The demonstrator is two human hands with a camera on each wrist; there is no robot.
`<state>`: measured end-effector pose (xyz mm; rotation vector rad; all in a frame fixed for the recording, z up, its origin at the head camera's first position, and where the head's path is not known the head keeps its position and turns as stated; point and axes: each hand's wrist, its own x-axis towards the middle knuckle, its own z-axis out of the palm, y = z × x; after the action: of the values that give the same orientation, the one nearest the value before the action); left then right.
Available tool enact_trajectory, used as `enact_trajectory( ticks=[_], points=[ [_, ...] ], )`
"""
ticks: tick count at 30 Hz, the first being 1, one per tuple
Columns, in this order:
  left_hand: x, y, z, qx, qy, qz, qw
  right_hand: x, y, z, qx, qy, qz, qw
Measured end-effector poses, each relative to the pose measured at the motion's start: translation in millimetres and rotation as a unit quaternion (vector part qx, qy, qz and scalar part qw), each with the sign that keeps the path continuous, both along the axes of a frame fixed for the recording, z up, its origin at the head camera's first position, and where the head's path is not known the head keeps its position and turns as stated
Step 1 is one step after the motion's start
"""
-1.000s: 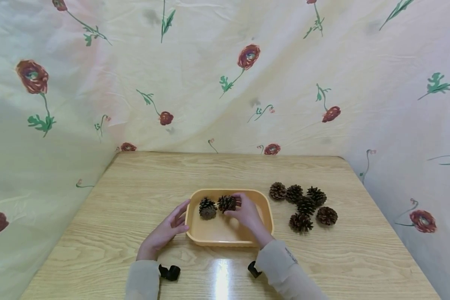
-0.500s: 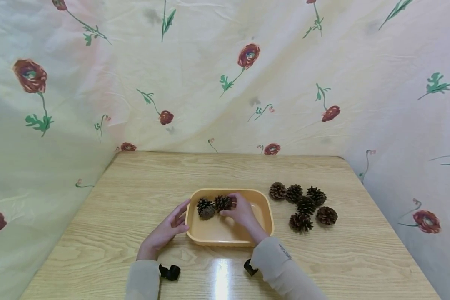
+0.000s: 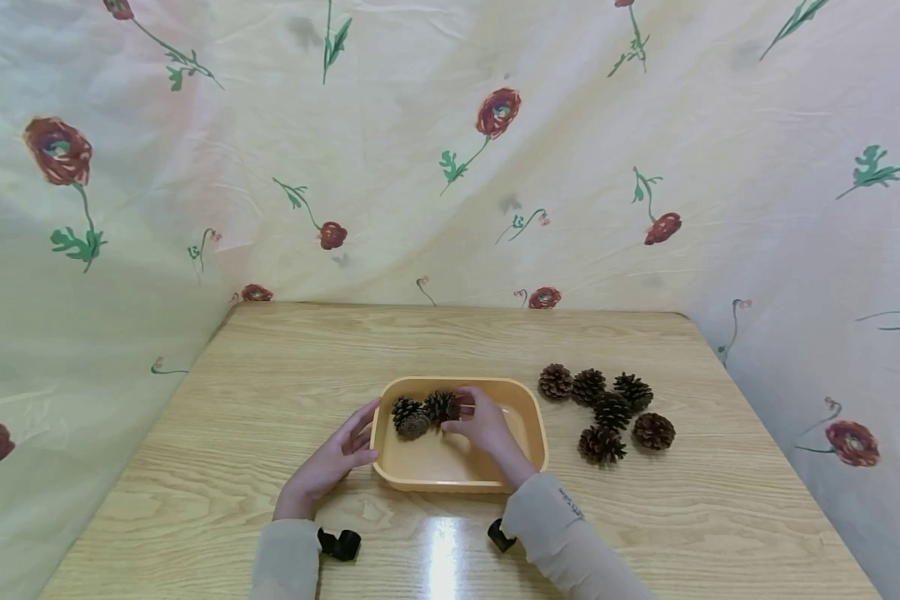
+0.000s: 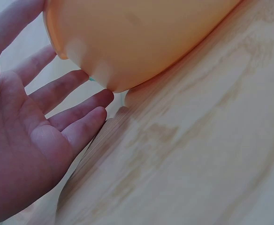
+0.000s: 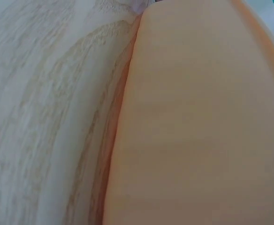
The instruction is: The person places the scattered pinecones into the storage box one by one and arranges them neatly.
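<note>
Cone (image 3: 439,406) shifted left inside the tray (image 3: 427,463) over the last second. Left to right: left hand (image 3: 330,464), fingers apart, fairly straight, at the tray's end; right of it, pair (image 3: 412,425), now just beside the cone. Right hand (image 3: 486,427) at the cone's right side, fingers bent; can't tell clamped or loosened. Reads as three grouped; six others (image 3: 612,411) outside, right of that hand.

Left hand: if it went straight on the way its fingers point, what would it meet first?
Most likely the yellow tub, at its left end: the left hand is right beside that outer wall. Whether every finger touches it is hard to tell.
</note>
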<state>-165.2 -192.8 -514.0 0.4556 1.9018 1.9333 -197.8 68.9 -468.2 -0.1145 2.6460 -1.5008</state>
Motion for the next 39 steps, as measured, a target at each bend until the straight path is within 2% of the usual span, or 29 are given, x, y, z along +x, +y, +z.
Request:
enact_trajectory(
  ticks=[9, 27, 34, 39],
  points=[
    [-1.1, -0.5, 1.4, -0.004, -0.002, -0.001, 1.0000, 3.4, 7.9, 8.7, -0.029, -0.023, -0.013, 0.9992],
    [-0.3, -2.6, 4.7, -0.006, 0.010, -0.006, 0.9999, 21.9, 33.7, 28.5, -0.063, -0.001, -0.016, 0.9979],
    [0.1, -1.3, 6.1, -0.011, 0.006, -0.004, 0.9999, 28.0, 40.5, 29.7, -0.058, 0.010, -0.015, 0.9982],
    [-0.8, -1.6, 5.4, -0.014, 0.020, -0.010, 0.9996, 33.8, 50.8, 35.2, -0.053, -0.007, -0.019, 0.9984]
  ],
)
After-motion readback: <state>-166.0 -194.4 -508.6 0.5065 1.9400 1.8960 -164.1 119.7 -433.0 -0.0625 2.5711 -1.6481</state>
